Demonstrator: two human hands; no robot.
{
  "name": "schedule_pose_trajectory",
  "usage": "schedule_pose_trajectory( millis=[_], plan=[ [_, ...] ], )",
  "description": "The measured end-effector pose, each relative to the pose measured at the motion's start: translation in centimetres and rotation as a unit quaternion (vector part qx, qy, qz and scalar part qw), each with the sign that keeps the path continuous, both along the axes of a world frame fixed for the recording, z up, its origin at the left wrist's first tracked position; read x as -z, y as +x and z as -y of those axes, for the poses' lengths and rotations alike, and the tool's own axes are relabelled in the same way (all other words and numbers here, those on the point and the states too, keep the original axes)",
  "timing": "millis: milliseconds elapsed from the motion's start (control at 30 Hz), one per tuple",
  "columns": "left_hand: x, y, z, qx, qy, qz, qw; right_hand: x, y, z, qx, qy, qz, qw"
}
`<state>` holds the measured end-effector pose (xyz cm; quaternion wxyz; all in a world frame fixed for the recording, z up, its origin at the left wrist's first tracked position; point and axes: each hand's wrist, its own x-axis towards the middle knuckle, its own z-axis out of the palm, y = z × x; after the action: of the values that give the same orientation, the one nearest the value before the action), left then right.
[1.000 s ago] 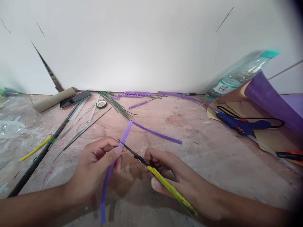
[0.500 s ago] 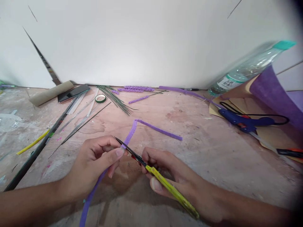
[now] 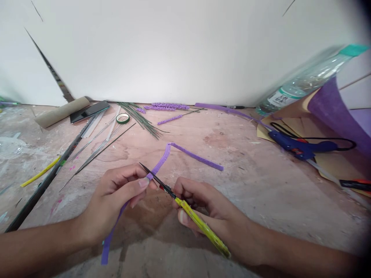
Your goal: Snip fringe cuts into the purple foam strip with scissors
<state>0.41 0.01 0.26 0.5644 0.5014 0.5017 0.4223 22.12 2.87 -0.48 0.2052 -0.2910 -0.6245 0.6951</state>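
My left hand [image 3: 124, 189] pinches a long purple strip [image 3: 161, 160] between thumb and fingers. One end of the strip bends over and lies to the right on the table; the other hangs below my hand. Held in my right hand [image 3: 207, 202] are scissors [image 3: 199, 226] with yellow handles and dark blades. Their blades cross the strip's edge just above my left thumb. Part of the lower handle is hidden by my fingers.
Against the white board lie purple lavender-like sprigs [image 3: 169, 106], green wire stems [image 3: 142, 121] and a tape roll [image 3: 122, 118]. A phone [image 3: 89, 111] and cardboard tube [image 3: 62, 112] are left. Right are a blue glue gun [image 3: 301, 146] and a plastic bottle [image 3: 307, 85].
The scissors and my right hand have shifted slightly left and up, their blades still at the strip. The strip's hanging end has risen, so its tip now shows.
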Motion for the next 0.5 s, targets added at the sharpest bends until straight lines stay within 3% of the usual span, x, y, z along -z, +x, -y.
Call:
schedule_pose_trajectory(
  millis=[267, 367, 500],
  plan=[
    [0.09, -0.06, 0.06, -0.006, 0.015, -0.031, 0.999, 0.15, 0.06, 0.11, 0.005, -0.016, 0.027, 1.000],
    [0.17, 0.01, 0.15, -0.018, 0.035, -0.027, 0.999, -0.15, 0.13, 0.10, -0.008, 0.044, 0.032, 0.999],
    [0.24, 0.15, 0.34, -0.009, 0.051, -0.040, 0.998, -0.30, 0.29, 0.32, 0.016, 0.154, 0.112, 0.982]
  ],
)
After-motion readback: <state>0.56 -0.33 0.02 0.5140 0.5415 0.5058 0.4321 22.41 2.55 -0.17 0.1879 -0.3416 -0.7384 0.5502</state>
